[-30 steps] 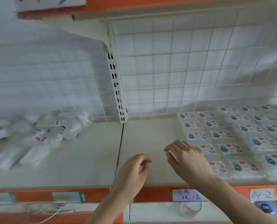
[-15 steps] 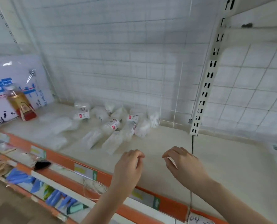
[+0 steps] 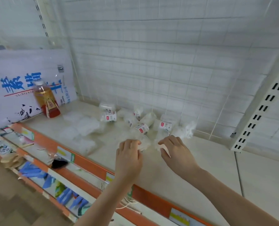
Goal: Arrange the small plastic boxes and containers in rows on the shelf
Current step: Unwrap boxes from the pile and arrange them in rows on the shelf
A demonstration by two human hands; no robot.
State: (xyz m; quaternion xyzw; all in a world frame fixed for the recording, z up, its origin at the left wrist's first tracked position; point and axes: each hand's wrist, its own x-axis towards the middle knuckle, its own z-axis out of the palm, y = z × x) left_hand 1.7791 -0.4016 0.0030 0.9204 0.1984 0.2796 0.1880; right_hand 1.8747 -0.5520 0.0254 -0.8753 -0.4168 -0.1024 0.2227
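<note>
A loose pile of small clear plastic containers (image 3: 142,126) with red-and-white labels lies on the cream shelf (image 3: 192,168), near the back grid. Flat clear packets (image 3: 86,124) lie to their left. My left hand (image 3: 129,155) has reached the pile's front edge, and its curled fingers close on a clear packet (image 3: 144,144). My right hand (image 3: 174,150) sits just to the right with its fingers curled. Its fingertips are at a clear container (image 3: 160,136). Blur hides whether it holds that container.
An amber bottle (image 3: 45,100) stands at the shelf's left end, in front of a large white printed bag (image 3: 21,82). A white slotted upright (image 3: 262,111) divides the shelf on the right. An orange price rail (image 3: 90,165) runs along the front, with lower shelves of goods below.
My view has swung left, away from the rows of labelled boxes. Both hands have moved forward from the bare shelf to the loose pile, and the left now touches a packet.
</note>
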